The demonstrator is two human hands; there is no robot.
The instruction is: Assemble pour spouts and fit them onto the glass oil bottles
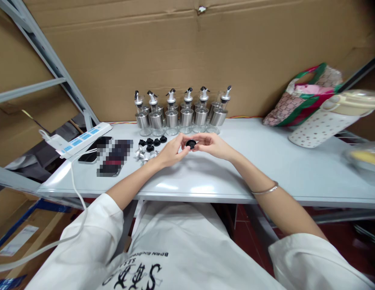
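Between my two hands, above the grey table (244, 161), is a small round black stopper (191, 144). My left hand (174, 150) grips it from the left with fingers and thumb. From the other side my right hand (214, 145) pinches its edge. To the left of my left hand lie several loose black stoppers (149, 141) and, nearer me, several silver pour spouts (140, 152), partly covered by my wrist. Behind my hands stand glass bottles with steel sleeves (186, 118) in rows, the front ones topped with silver and black pour spouts (188, 93).
Two phones lie at the left, one dark (92, 155) and one blurred out (115, 159), near a white power strip (84, 139) with a cable. A patterned bag (284, 104), a white spotted flask (322, 123) and a clear bowl (364, 159) stand at the right. Cardboard (163, 48) walls the back.
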